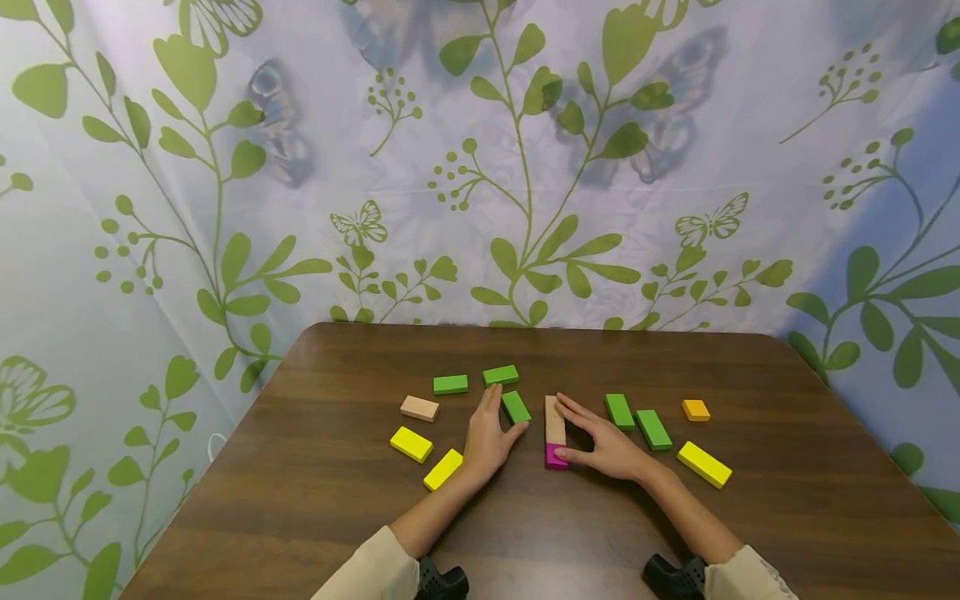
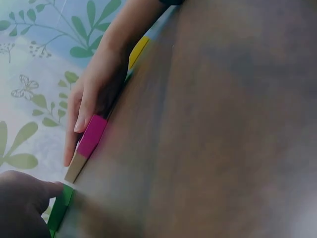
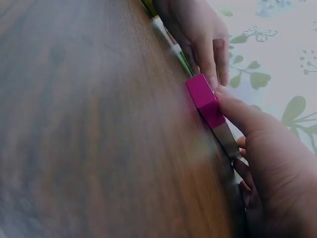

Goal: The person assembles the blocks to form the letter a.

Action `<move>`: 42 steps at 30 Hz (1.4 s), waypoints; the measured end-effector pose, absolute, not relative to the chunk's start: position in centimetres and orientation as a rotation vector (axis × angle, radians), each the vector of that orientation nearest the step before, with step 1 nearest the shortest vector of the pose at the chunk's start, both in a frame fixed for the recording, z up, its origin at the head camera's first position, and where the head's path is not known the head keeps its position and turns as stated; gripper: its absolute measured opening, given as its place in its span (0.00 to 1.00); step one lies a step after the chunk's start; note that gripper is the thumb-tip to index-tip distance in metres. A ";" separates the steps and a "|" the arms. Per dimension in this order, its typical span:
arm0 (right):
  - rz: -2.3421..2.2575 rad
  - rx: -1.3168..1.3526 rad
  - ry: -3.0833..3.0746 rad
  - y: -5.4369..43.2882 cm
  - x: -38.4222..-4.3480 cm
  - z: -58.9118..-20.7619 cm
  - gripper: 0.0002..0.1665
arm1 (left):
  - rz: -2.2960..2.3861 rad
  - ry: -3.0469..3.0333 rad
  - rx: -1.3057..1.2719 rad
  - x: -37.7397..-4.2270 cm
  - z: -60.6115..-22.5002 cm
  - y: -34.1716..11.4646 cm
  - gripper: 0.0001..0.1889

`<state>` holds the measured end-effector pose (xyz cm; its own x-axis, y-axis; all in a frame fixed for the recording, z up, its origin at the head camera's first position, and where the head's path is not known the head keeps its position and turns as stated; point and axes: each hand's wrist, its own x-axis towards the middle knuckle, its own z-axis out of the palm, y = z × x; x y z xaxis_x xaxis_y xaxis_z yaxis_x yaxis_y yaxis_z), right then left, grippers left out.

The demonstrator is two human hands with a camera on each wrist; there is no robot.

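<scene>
Two blocks lie end to end in the middle of the table, a plain wooden block (image 1: 553, 421) at the far end and a magenta block (image 1: 556, 460) at the near end. My right hand (image 1: 611, 450) holds this pair from the right, its thumb on the magenta block and its fingertips by the wooden block's far end. Just left of them a green block (image 1: 516, 407) lies at a slant. My left hand (image 1: 486, 437) holds it, thumb at its near end and fingers by its far end. In the left wrist view that thumb (image 2: 53, 188) touches the green block's corner.
Two more green blocks (image 1: 451, 384), a wooden block (image 1: 419, 408) and two yellow blocks (image 1: 412, 445) lie around my left hand. To the right are two green blocks (image 1: 654, 430), a long yellow block (image 1: 704, 464) and a small orange block (image 1: 696, 410). A leaf-patterned curtain (image 1: 420, 250) hangs behind the table.
</scene>
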<state>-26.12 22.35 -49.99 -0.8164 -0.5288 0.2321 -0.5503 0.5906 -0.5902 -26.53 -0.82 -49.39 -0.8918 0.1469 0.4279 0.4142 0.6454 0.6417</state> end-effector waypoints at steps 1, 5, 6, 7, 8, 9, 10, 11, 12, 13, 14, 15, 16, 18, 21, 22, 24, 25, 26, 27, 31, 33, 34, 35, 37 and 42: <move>1.045 0.940 -2.775 22.3 -26.1 -50.0 0.47 | -1.105 -2.555 -0.438 -26.7 -49.4 -0.9 0.38; 1.041 0.948 -2.780 22.3 -26.3 -49.8 0.48 | -1.085 -2.616 -0.424 -27.1 -49.5 -1.0 0.37; 1.044 0.951 -2.780 22.3 -26.4 -49.8 0.47 | -1.079 -2.622 -0.425 -27.2 -49.5 -1.0 0.36; 1.045 0.954 -2.779 22.3 -26.4 -49.8 0.47 | -1.079 -2.627 -0.425 -27.2 -49.5 -1.0 0.36; 1.048 0.955 -2.777 22.3 -26.5 -49.8 0.47 | -1.074 -2.630 -0.429 -27.2 -49.4 -1.0 0.35; 1.047 0.955 -2.777 22.4 -26.6 -49.8 0.47 | -1.064 -2.631 -0.438 -27.2 -49.4 -1.0 0.35; 1.046 0.952 -2.778 22.4 -26.7 -49.8 0.47 | -1.061 -2.630 -0.449 -27.1 -49.4 -1.0 0.35; 1.044 0.948 -2.781 22.4 -26.8 -49.9 0.47 | -1.056 -2.630 -0.463 -26.9 -49.4 -1.1 0.34; 1.042 0.942 -2.783 22.5 -26.9 -49.9 0.47 | -1.057 -2.626 -0.480 -26.7 -49.3 -1.1 0.34; 1.039 0.937 -2.786 22.5 -27.0 -50.0 0.47 | -1.058 -2.618 -0.503 -26.4 -49.2 -1.1 0.34; 1.041 0.937 -2.788 22.5 -27.1 -50.1 0.47 | -1.051 -2.608 -0.529 -26.1 -49.2 -1.2 0.34; 1.042 0.938 -2.792 22.5 -27.1 -50.1 0.47 | -1.046 -2.601 -0.554 -25.7 -49.2 -1.2 0.34; 1.044 0.942 -2.794 22.5 -27.2 -50.1 0.47 | -1.049 -2.591 -0.580 -25.3 -49.1 -1.3 0.34; 1.053 0.955 -2.795 22.5 -27.2 -50.2 0.47 | -1.037 -2.563 -0.634 -24.4 -49.0 -1.5 0.33; 1.062 0.970 -2.792 22.5 -27.3 -50.1 0.47 | -1.037 -2.550 -0.690 -22.9 -48.9 -1.9 0.33; 1.060 0.972 -2.792 22.5 -27.3 -50.1 0.47 | -1.044 -2.552 -0.705 -22.4 -48.9 -2.1 0.33; 1.056 0.970 -2.792 22.6 -27.3 -50.0 0.47 | -1.069 -2.572 -0.729 -21.6 -48.8 -2.3 0.33; 1.052 0.970 -2.792 22.6 -27.3 -50.0 0.47 | -1.077 -2.581 -0.749 -21.2 -48.8 -2.4 0.33; 1.051 0.969 -2.790 22.7 -27.2 -50.0 0.47 | -1.090 -2.588 -0.773 -20.9 -48.8 -2.4 0.33; 1.054 0.968 -2.789 22.7 -27.2 -49.9 0.46 | -1.102 -2.595 -0.798 -20.6 -48.8 -2.4 0.33; 1.058 0.966 -2.785 22.9 -27.2 -50.0 0.46 | -1.117 -2.620 -0.905 -20.2 -49.0 -2.2 0.34; 1.059 0.965 -2.787 23.0 -27.2 -50.1 0.46 | -1.099 -2.637 -0.935 -20.1 -49.1 -2.1 0.35; 1.056 0.965 -2.788 23.0 -27.2 -50.1 0.46 | -1.090 -2.649 -0.941 -20.1 -49.1 -2.2 0.36; 1.052 0.966 -2.789 23.0 -27.2 -50.2 0.46 | -1.075 -2.657 -0.946 -20.0 -49.2 -2.3 0.37; 1.048 0.965 -2.792 23.0 -27.3 -50.2 0.47 | -1.059 -2.665 -0.946 -19.9 -49.2 -2.5 0.39; 1.045 0.963 -2.791 22.9 -27.3 -50.2 0.46 | -1.050 -2.645 -0.952 -19.7 -49.2 -2.8 0.37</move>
